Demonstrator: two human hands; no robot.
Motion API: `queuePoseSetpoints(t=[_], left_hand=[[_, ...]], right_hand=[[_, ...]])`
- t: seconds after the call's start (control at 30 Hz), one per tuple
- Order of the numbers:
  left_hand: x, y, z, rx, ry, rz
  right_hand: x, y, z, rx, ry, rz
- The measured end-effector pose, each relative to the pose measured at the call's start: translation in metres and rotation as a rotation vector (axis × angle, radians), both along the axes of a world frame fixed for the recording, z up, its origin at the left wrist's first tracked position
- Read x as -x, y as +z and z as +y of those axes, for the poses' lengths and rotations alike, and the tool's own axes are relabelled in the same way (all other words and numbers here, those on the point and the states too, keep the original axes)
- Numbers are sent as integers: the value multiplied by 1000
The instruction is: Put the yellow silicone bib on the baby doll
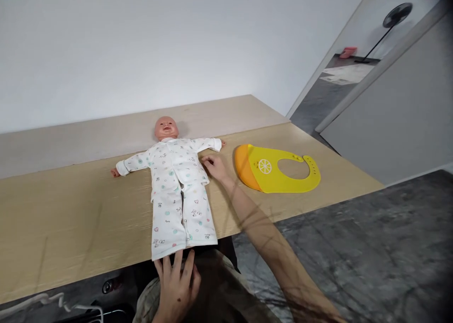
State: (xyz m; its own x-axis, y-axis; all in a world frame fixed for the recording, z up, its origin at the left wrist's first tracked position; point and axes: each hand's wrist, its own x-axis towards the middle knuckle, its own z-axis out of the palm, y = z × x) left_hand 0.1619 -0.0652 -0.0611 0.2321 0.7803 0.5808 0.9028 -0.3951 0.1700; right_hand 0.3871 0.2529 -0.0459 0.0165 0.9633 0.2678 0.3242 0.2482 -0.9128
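A baby doll (166, 127) lies face up on the table, its arms spread, dressed in a white printed shirt (170, 165) and matching trousers (168, 221). The trouser legs reach the table's front edge. Just under the left-hand hem, my left hand (179, 278) has its fingers stretched out and spread, the tips at the cloth. My right hand (214, 166) rests beside the doll's waist with its fingers curled together at the shirt's side edge; whether cloth is pinched in them is hidden. Right of that hand lies a yellow bib (264, 167) with an orange pocket.
The wooden table (106, 214) ends close to my lap, and a raised pale strip (219, 117) runs along its back. A white partition (159, 54) stands behind. Beyond the doorway at right is a standing fan (397, 16). A white cable (46, 299) hangs at lower left.
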Motion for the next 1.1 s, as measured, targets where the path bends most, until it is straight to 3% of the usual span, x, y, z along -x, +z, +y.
queuePoseSetpoints(t=[0.3,0.6,0.9,1.1], left_hand=[[8,2,9,-63,-55,251],[-15,13,21,-116,-18,151],[-22,14,27,-129,43,145],[-21,1,30,-114,-14,41]], right_hand=[[6,6,-8,62,0,0],[8,9,-12,68,11,-3],[9,10,-53,43,-10,-12],[-1,9,-86,11,-157,11]])
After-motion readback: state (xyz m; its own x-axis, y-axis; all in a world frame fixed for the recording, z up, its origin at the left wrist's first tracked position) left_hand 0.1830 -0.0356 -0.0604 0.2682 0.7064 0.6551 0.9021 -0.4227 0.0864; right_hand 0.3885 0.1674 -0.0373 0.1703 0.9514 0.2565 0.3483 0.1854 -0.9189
